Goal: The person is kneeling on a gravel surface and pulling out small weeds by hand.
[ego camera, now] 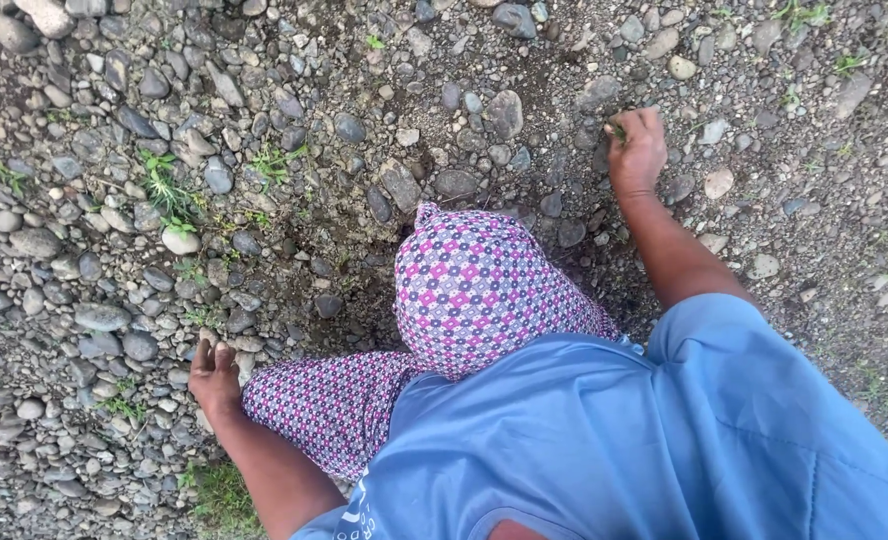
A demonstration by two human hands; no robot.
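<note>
Weed sprig [618,130] sits pinched in the right hand [636,152], fingers curled tight around it. Left hand [214,378] rests on the pebbles [84,300]; fingers loosely spread, holding nothing.

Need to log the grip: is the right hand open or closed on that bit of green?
Closed. The right hand is curled into a fist on the stony ground, with a small green weed poking out beside the knuckles.
</note>
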